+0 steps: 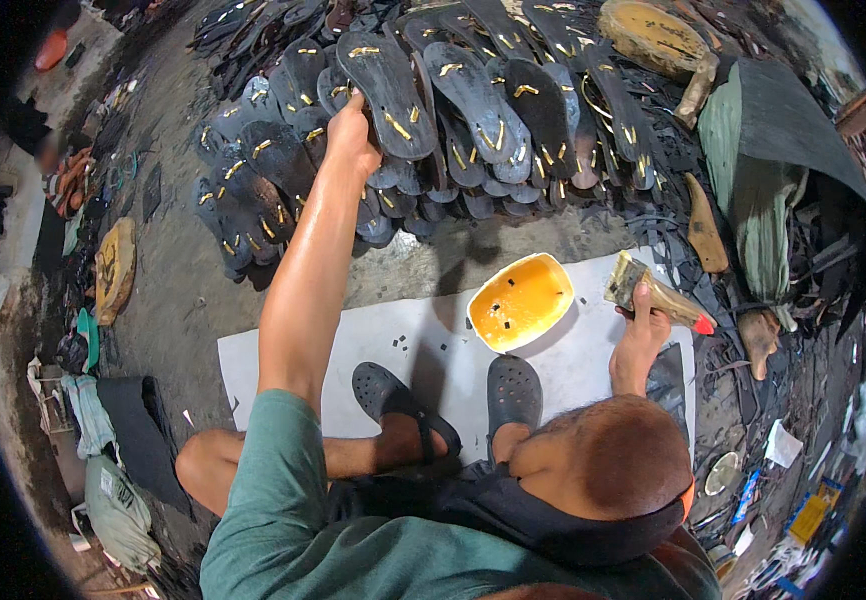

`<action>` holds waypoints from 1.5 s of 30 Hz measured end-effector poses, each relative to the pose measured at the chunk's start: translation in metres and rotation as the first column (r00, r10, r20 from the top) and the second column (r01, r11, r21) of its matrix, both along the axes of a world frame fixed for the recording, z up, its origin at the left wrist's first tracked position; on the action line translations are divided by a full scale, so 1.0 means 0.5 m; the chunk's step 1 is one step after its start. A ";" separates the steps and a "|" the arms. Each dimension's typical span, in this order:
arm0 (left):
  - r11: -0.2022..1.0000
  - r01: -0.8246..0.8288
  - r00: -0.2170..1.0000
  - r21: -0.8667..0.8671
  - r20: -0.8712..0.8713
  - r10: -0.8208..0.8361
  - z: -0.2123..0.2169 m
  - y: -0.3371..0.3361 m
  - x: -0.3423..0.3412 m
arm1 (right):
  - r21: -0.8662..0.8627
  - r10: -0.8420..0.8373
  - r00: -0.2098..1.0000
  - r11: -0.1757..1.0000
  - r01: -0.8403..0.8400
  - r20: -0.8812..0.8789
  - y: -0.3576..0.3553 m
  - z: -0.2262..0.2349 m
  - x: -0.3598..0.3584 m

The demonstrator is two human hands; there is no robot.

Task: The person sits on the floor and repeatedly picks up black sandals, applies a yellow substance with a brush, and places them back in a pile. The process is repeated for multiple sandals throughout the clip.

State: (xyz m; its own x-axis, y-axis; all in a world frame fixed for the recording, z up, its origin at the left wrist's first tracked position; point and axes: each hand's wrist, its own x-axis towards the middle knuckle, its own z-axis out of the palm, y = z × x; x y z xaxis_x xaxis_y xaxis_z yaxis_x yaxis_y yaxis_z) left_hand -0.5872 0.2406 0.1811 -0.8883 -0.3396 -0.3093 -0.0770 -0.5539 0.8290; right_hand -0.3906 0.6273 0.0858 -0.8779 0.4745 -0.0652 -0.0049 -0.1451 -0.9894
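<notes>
My left hand (351, 142) reaches forward to the pile and is closed on the near-left edge of a black sandal (385, 92) with yellowish strap ends showing; its fingertips are partly hidden under the sole. Several similar dark sandals (471, 100) are stacked in overlapping rows around it. Beside my right knee, my right hand (636, 345) is closed around a short, thick brush-like tool (658, 290), brownish with a red tip at one end. Left of that hand, a yellow tub (531, 290) with a pale rim holds a few small black pieces.
A white sheet (273, 350) lies under my clogs, with small black scraps on it. Rolled black sheet material (803, 140) and green cloth (748, 200) stand at right among dark strips. A wooden block (115, 270) lies at left; a black mat (143, 435) is nearer.
</notes>
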 end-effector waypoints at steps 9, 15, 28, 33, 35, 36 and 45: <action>0.958 -0.212 0.977 -0.194 -0.029 0.211 -0.032 -0.027 0.045 | 0.065 0.065 0.996 0.995 -0.069 0.059 0.008 -0.022 0.013; 0.628 -0.171 0.975 -0.759 -0.038 0.220 -0.107 -0.183 0.322 | 0.091 0.153 0.973 0.981 -0.171 0.173 -0.018 -0.026 0.018; 0.255 0.702 0.673 -0.665 0.736 0.064 -0.360 -0.288 0.677 | 0.354 0.444 0.866 0.791 -0.499 0.230 -0.078 -0.012 -0.016; -0.212 0.511 0.856 -0.833 0.471 0.214 -0.369 -0.199 0.638 | 0.297 0.401 0.887 0.839 -0.456 0.229 -0.097 -0.009 -0.004; -0.091 0.414 0.895 -0.906 0.387 0.222 -0.399 -0.213 0.636 | 0.319 0.415 0.885 0.826 -0.464 0.210 -0.119 -0.020 -0.001; -0.029 0.350 0.918 -0.936 0.336 0.212 -0.417 -0.216 0.617 | 0.317 0.422 0.881 0.823 -0.471 0.213 -0.124 -0.018 0.001; 0.201 0.172 0.948 -0.964 0.218 0.234 -0.404 -0.181 0.578 | 0.373 0.403 0.883 0.802 -0.467 0.241 -0.088 -0.032 0.023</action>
